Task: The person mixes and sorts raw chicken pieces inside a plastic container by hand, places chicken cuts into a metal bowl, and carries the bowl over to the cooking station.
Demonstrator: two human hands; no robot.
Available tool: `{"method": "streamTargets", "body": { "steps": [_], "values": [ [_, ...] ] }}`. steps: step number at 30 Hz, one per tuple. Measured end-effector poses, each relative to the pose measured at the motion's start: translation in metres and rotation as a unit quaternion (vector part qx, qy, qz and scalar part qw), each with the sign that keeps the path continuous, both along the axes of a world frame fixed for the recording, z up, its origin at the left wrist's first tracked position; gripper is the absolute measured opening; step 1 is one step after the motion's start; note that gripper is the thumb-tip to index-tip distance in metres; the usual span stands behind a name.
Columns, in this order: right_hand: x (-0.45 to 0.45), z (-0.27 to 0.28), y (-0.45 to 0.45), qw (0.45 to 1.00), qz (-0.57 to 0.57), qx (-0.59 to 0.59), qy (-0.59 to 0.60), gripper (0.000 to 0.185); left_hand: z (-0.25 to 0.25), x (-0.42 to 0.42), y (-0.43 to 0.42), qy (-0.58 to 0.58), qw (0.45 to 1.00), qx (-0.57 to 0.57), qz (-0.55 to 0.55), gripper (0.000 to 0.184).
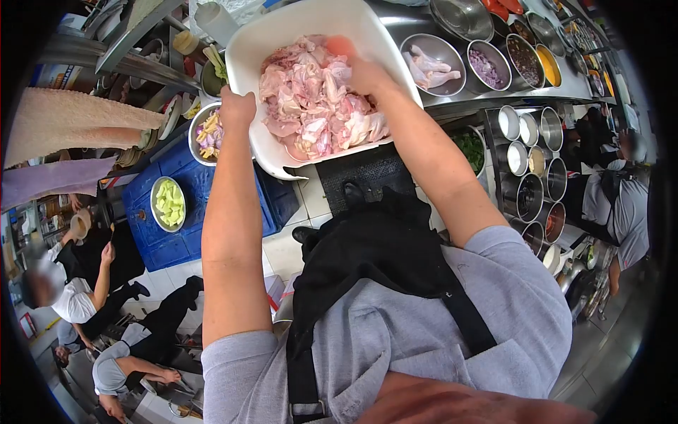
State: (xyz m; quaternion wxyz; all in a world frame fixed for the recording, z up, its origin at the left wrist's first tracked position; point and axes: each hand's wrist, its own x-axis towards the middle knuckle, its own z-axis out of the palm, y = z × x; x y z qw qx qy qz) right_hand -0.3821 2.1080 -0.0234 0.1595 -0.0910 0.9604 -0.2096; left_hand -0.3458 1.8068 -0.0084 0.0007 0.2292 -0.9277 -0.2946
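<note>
A large white plastic tub (385, 42) full of raw chicken pieces (314, 102) stands in front of me on the counter. My left hand (238, 107) grips its left rim, the fingers curled over the edge. Inside the tub, at the right of the pile, is my right hand (367, 76); its fingers are turned away and hidden at the chicken. Reddish liquid shows at the far side of the meat. A metal bowl of chicken drumsticks (431, 65) stands just right of the tub.
Bowls of chopped purple onion (487, 65) and other ingredients line the counter at right. Metal containers (528, 198) fill a lower rack. At left, a blue crate (194, 212) bears a bowl of cut green vegetable (169, 203). Co-workers (127, 353) stand at left and far right.
</note>
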Motion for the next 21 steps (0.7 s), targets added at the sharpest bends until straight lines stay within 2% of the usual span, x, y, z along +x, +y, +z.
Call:
{"method": "streamTargets", "body": {
  "steps": [1,3,7,9,10,12,15,16,17,19,21],
  "values": [
    [-0.003,-0.008,-0.005,1.000,0.000,0.003,0.001,0.041,-0.003,-0.001,-0.002,-0.001,1.000,0.002,-0.001,0.064],
    [-0.011,-0.038,-0.011,0.995,-0.013,0.056,-0.077,0.053,-0.004,-0.001,-0.001,0.001,1.000,0.006,-0.002,0.064],
    [-0.017,-0.034,-0.011,0.994,-0.027,0.087,-0.062,0.059,0.002,0.003,0.003,0.019,1.000,0.019,-0.002,0.063],
    [-0.020,-0.033,-0.005,0.995,-0.019,0.028,-0.089,0.066,0.003,0.004,0.002,0.017,1.000,0.020,0.003,0.062],
    [-0.021,-0.033,-0.005,0.995,-0.017,0.029,-0.089,0.066,0.002,0.003,0.002,0.016,1.000,0.022,0.004,0.062],
    [-0.025,-0.034,-0.005,0.986,-0.008,-0.005,-0.164,0.075,0.000,0.003,0.002,0.014,1.000,0.021,0.004,0.062],
    [-0.018,-0.010,-0.002,0.975,0.021,-0.015,-0.219,0.080,0.000,0.003,0.001,0.019,0.999,0.027,0.004,0.061],
    [-0.016,-0.011,-0.002,0.975,0.020,-0.017,-0.220,0.080,-0.002,0.002,0.000,0.019,0.999,0.027,0.002,0.061],
    [-0.013,-0.013,-0.003,0.974,-0.012,-0.051,-0.219,0.064,-0.003,0.001,-0.001,0.020,0.999,0.026,0.001,0.061],
    [-0.011,-0.018,-0.005,0.971,-0.045,-0.087,-0.218,0.050,-0.006,0.000,-0.002,0.016,1.000,0.026,0.001,0.060],
    [-0.014,-0.024,-0.007,0.986,0.000,-0.051,-0.161,0.051,-0.006,0.000,-0.002,0.013,1.000,0.026,-0.001,0.059]
  ]
}}
